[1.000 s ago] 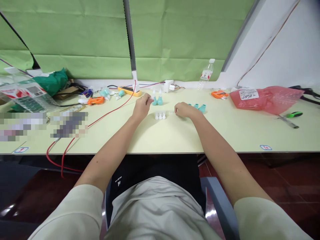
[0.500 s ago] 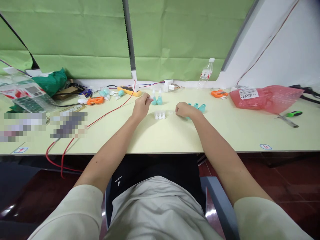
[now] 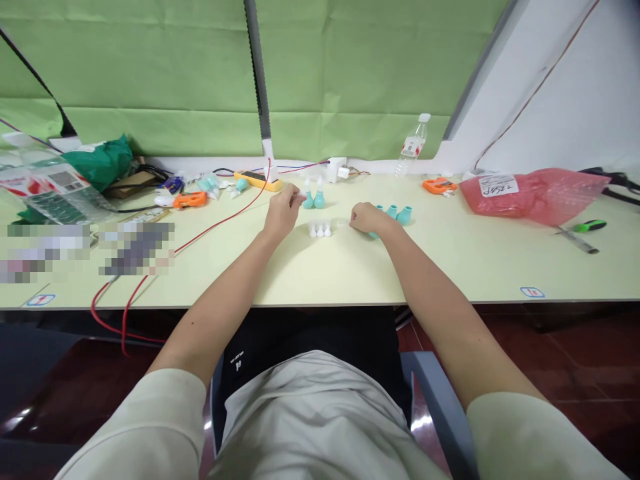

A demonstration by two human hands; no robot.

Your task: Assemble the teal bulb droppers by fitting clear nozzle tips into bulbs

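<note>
My left hand (image 3: 284, 207) is closed, fingertips together just left of two teal rubber bulbs (image 3: 319, 199) with clear tips, standing upright. Whatever it may pinch is too small to make out. My right hand (image 3: 366, 219) is curled with its fingertips down at the table, beside some tiny clear pieces (image 3: 343, 222); anything between those fingers is hidden. Between the hands stands a small group of white nozzle-like pieces (image 3: 320, 229). Behind and right of my right hand lie several teal bulbs (image 3: 404, 215) with open mouths, partly covered by the hand and wrist.
On the pale table (image 3: 320, 280), a red bag (image 3: 533, 197), an orange tool (image 3: 439, 186) and a green-handled tool (image 3: 590, 227) lie right. A bottle (image 3: 413, 147) stands at the back. Left are a yellow meter (image 3: 259, 180), a red cable (image 3: 220, 227) and another orange tool (image 3: 191, 200).
My right hand has shifted very slightly, its fingertips still by the tiny clear pieces. The left hand stays beside the standing bulbs. Nothing else has visibly moved.
</note>
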